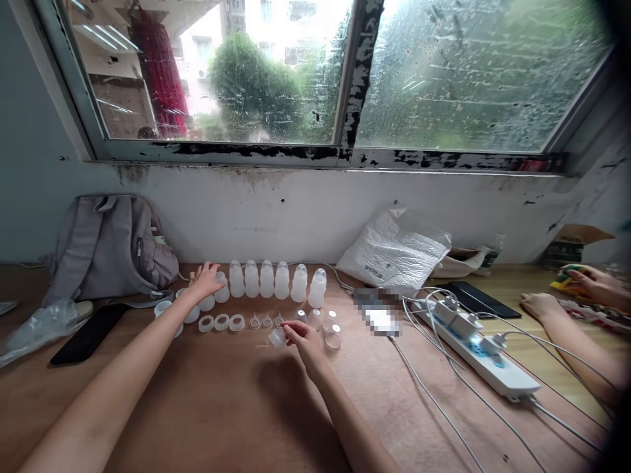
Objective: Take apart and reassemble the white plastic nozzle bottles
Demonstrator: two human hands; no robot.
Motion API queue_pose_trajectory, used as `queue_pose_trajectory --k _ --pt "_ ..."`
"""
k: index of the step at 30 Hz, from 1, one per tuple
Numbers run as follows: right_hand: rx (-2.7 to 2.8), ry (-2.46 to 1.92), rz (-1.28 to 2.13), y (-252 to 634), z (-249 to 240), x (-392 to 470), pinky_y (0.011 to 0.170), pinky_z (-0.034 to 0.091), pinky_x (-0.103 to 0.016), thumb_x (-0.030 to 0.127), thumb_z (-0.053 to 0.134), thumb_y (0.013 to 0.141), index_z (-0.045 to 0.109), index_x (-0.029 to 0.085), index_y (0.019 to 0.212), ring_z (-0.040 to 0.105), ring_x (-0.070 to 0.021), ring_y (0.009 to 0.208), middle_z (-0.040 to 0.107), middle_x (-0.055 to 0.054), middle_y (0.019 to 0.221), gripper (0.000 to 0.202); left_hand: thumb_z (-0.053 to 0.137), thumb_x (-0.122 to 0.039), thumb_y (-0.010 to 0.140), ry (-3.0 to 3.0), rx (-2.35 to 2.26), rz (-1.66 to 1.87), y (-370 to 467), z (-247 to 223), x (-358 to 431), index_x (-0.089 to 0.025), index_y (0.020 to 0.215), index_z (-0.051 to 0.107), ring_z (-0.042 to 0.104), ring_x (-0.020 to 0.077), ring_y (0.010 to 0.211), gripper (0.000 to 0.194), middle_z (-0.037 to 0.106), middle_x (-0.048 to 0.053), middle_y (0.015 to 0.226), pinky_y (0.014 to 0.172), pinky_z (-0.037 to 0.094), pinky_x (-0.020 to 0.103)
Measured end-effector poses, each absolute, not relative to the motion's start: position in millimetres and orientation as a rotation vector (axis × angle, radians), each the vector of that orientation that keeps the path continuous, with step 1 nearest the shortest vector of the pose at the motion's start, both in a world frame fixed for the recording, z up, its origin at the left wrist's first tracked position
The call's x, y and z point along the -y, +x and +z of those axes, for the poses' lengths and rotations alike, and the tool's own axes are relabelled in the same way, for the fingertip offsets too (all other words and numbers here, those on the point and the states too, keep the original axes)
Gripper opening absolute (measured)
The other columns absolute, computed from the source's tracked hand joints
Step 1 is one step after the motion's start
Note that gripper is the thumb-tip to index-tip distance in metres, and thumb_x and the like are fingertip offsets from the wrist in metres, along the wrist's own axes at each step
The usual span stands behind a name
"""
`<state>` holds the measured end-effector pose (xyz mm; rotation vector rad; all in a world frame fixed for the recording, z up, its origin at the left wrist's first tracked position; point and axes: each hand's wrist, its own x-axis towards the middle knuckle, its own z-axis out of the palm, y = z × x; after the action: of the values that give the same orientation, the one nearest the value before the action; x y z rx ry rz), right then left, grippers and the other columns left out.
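My left hand (204, 282) reaches to the back left, fingers and thumb closed at the rim of an uncapped milky baby bottle (223, 292). Pinched in my right hand (302, 338) is a small clear cap (277, 337), held just above the table. To the right of the left hand, several assembled baby bottles (267, 281) stand upright in a row. In front of them lie white collar rings (221, 322) and clear nipples (267, 320). Clear dome caps (332, 337) sit right of my right hand. More uncapped bottles (162, 307) are partly hidden by my left forearm.
A grey backpack (106, 243), a black phone (89, 334) and a plastic bag (42, 322) lie left. Rightward are a silvery mailer bag (394, 249), a power strip (483, 355) with trailing cables, and a black tablet (483, 299). Another person's hands (542, 307) work far right.
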<state>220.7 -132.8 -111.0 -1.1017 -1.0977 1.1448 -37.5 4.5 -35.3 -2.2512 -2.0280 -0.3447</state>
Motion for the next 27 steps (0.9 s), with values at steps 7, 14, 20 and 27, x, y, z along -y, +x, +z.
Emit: queue_pose_trajectory --k 7,14,20,27 --pt "1.143 -1.027 1.091 215 -116 135 0.056 0.043 -0.025 0.041 0.06 0.069 0.062 0.014 0.072 0.051 -0.0127 0.058 0.057 -0.003 0.064 0.027 0.046 -0.032 0.078 -2.47 1.489 -1.376 14 -75 83 -0.021 0.102 0.05 0.052 0.0199 0.097 0.026 0.054 0.006 0.104 0.085 0.042 0.034" --pt "1.3 -1.036 1.15 194 -127 142 0.049 0.042 -0.025 0.046 0.06 0.067 0.058 0.018 0.07 0.051 -0.0131 0.052 0.056 0.0 0.06 0.029 0.057 -0.026 0.07 -2.783 1.591 -1.418 46 -135 150 -0.024 0.103 0.048 0.054 0.0202 0.095 0.034 0.058 0.005 0.1 0.083 0.045 0.034" --pt "1.426 -1.109 1.114 187 -142 143 0.046 0.04 -0.025 0.04 0.059 0.069 0.058 0.02 0.07 0.048 -0.0125 0.047 0.054 0.001 0.056 0.019 0.055 -0.025 0.07 -2.817 1.572 -1.298 34 -137 148 -0.024 0.1 0.05 0.055 0.021 0.091 0.03 0.059 0.005 0.096 0.081 0.045 0.036" --pt "1.537 -1.115 0.991 186 -152 141 0.05 0.04 -0.026 0.028 0.054 0.072 0.058 0.02 0.073 0.051 -0.0141 0.052 0.057 0.0 0.059 0.009 0.059 -0.028 0.067 -2.832 1.554 -1.18 30 -139 147 -0.023 0.097 0.052 0.056 0.0213 0.088 0.031 0.06 0.005 0.093 0.079 0.045 0.035"
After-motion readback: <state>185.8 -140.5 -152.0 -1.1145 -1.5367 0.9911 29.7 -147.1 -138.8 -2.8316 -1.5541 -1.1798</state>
